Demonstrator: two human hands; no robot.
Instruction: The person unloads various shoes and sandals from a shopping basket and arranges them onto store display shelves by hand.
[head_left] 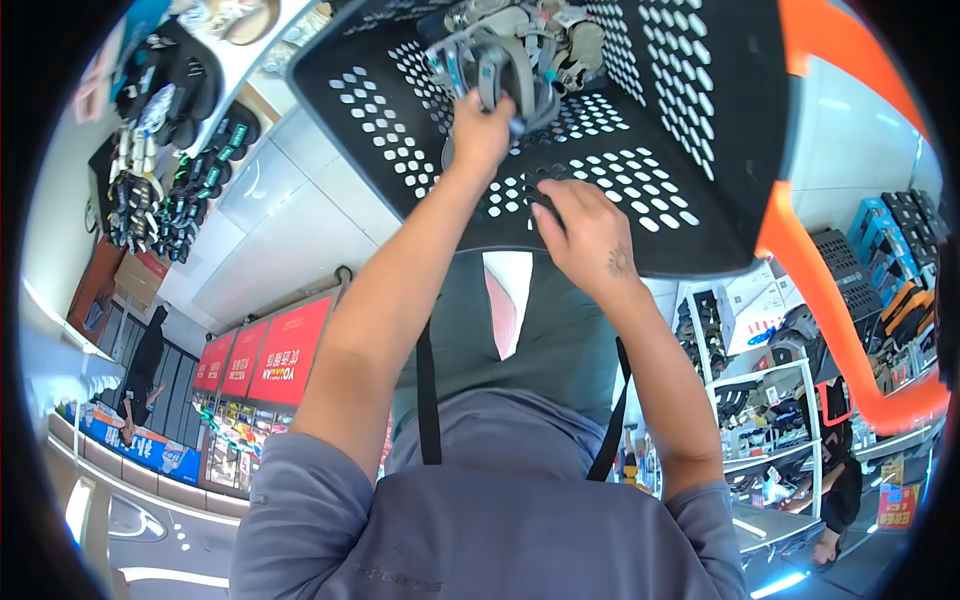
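Observation:
A black perforated basket [700,235] with orange handles fills the top of the view, tilted with its opening toward me. My left hand [483,135] reaches inside, its fingers closed on grey strappy sandals [490,70]. More grey and beige footwear [575,50] lies heaped beyond them at the basket's far end. Over the near part of the basket is my right hand [585,230], thumb and fingers apart with nothing seen between them. Its fingertips are close to the perforated panel; contact is unclear.
An orange handle [825,320] curves down at the right. Footwear racks [195,150] stand at the upper left, near red display signs [295,350]. Stocked shelves [765,410] are on the right. One person [147,370] is at the far left, another [840,490] at the lower right.

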